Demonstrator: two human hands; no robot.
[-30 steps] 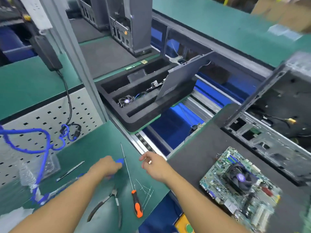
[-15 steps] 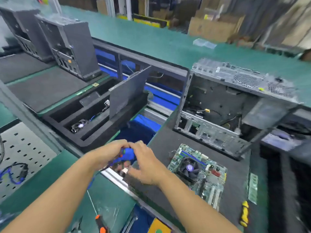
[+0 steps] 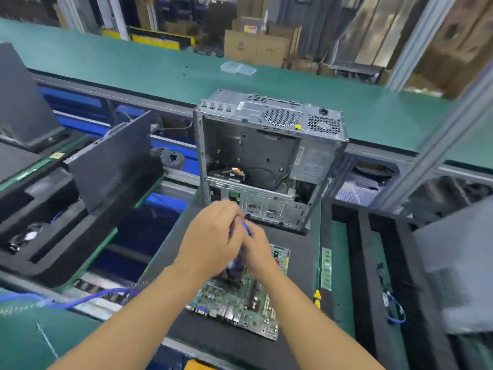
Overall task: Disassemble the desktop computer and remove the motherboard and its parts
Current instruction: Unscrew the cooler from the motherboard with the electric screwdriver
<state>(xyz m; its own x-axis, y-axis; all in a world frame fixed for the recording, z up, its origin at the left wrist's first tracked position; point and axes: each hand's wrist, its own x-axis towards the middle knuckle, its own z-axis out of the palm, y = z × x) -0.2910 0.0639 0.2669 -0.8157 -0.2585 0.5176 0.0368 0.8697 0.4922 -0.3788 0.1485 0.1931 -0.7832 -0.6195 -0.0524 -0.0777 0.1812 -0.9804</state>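
Head view, left hand [image 3: 210, 243], right hand [image 3: 260, 251] gripping blue tool [image 3: 247, 227] over motherboard [image 3: 237, 303]

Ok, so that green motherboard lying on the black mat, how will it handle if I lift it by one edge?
Probably stiff: the green motherboard lies flat like a rigid board. Likely heavier around the dark cooler fan mounted on it. Exposed small parts look fragile, so hold the edges.

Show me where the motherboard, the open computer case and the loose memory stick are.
motherboard [image 3: 232, 304], head view, green board near its port edge.
computer case [image 3: 268, 156], head view, bare inner wall.
memory stick [image 3: 326, 268], head view, middle of the strip.
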